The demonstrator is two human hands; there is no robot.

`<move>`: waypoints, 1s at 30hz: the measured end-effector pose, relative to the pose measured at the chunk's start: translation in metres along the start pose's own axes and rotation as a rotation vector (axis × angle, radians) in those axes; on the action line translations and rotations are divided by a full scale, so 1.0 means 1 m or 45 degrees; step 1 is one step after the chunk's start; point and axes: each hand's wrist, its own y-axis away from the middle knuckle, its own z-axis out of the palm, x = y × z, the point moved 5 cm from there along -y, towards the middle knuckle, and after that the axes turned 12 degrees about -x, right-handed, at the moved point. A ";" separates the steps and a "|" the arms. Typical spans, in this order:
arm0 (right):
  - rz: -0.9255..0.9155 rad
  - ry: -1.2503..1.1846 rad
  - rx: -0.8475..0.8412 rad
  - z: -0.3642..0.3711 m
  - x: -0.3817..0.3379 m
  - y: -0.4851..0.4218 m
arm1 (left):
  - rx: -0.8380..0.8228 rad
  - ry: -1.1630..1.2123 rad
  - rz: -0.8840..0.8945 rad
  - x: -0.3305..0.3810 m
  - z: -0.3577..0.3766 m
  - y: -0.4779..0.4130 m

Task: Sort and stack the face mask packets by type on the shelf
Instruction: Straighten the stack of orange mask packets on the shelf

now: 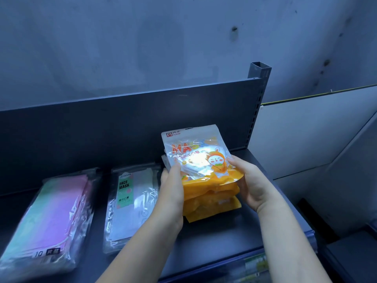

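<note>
A stack of orange cartoon mask packets [206,172] stands tilted on the right part of the dark shelf [234,235]. My left hand [172,193] grips the stack's left side and my right hand [247,180] grips its right side. The top packet shows a bunny figure and "MAS" lettering. To the left lies a pile of green-labelled "FACE MASK" packets [130,203]. Further left lies a pile of pink-and-green gradient mask packets [51,219]. Both piles lie flat and apart from my hands.
The shelf's dark back panel [122,123] rises behind the piles, ending at a slotted upright post [258,94] on the right. A label strip [244,266] runs along the shelf's front edge. A pale panel [316,135] stands beyond the post.
</note>
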 end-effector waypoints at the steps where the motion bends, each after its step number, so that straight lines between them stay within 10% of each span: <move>1: 0.029 -0.013 0.000 0.001 0.002 0.000 | -0.009 0.009 -0.012 0.000 0.001 0.000; 30: 0.057 -0.179 0.078 0.006 0.002 -0.004 | -0.125 -0.104 -0.019 0.006 -0.003 -0.010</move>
